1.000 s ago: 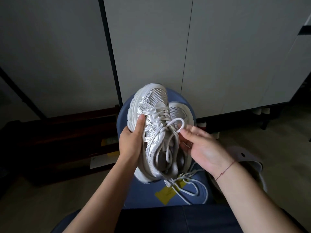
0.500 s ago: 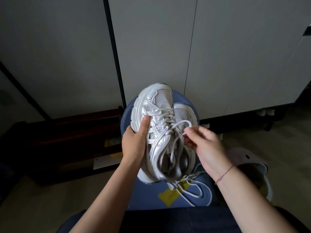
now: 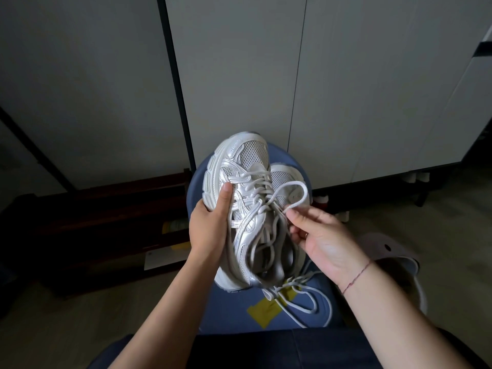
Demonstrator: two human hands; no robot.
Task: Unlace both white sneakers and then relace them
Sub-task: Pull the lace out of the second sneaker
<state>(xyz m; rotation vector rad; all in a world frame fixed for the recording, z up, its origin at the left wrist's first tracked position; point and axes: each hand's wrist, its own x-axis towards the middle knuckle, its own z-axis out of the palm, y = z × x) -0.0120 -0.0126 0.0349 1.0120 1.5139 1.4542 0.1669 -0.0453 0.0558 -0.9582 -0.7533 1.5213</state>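
Note:
A white and silver sneaker (image 3: pixel 241 179) is held up with its toe pointing away, my left hand (image 3: pixel 210 227) gripping its left side with the thumb on the upper. My right hand (image 3: pixel 318 235) pinches a loop of this sneaker's white lace (image 3: pixel 298 190), pulled out to the right above the eyelets. The second white sneaker (image 3: pixel 286 177) lies behind and to the right on the blue stool (image 3: pixel 231 307), mostly hidden. Its loose laces (image 3: pixel 306 299) trail over the stool near my right wrist.
A yellow sticker (image 3: pixel 263 312) is on the stool's seat. White cabinet doors (image 3: pixel 359 89) stand behind. A dark low shelf (image 3: pixel 106 222) is at the left. A pale clog (image 3: pixel 396 251) lies on the floor to the right. My dark trousers (image 3: pixel 266 350) fill the bottom edge.
My right hand has drawn the lace loop farther out to the right, making it larger. The left hand keeps its hold on the sneaker.

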